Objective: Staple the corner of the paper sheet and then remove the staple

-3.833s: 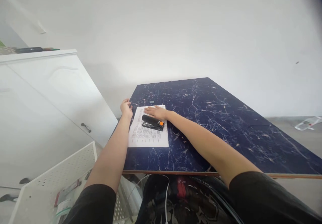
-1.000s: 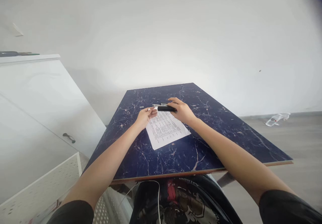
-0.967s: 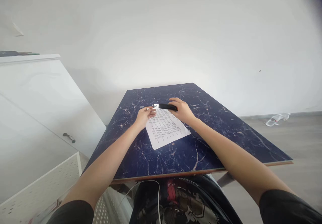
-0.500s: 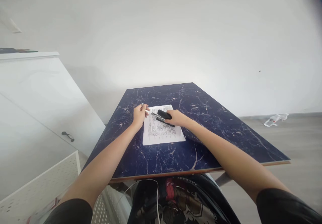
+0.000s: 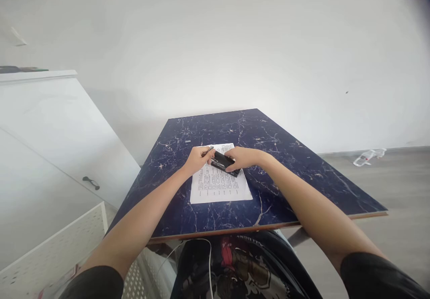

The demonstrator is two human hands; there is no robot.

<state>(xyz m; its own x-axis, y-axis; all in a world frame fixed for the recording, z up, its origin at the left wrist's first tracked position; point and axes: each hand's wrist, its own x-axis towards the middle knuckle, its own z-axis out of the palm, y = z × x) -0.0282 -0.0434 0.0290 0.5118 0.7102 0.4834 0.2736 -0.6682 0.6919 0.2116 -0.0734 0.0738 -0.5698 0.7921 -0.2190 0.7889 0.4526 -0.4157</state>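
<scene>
A black stapler (image 5: pixel 223 160) lies slantwise over a printed sheet of paper (image 5: pixel 220 191). My right hand (image 5: pixel 247 157) is closed around its rear end. At the stapler's front end, my left hand (image 5: pixel 199 160) pinches a small grey strip of staples (image 5: pixel 210 148) between thumb and finger. The fingers partly cover the strip and the stapler's tip. Another small grey piece, apparently staples (image 5: pixel 187 141), rests on the table beyond my left hand.
The dark blue marble-patterned table (image 5: pixel 285 191) reaches toward a white wall. A white cabinet (image 5: pixel 50 124) and a perforated white panel (image 5: pixel 67 240) stand at the left. A white cable (image 5: pixel 210 263) hangs at my lap. Clear plastic packaging (image 5: pixel 366 157) lies on the floor.
My left hand has moved right to the stapler's front end, uncovering the small grey piece on the table. The stapler's top and base look closer together, and the paper has slid toward me.
</scene>
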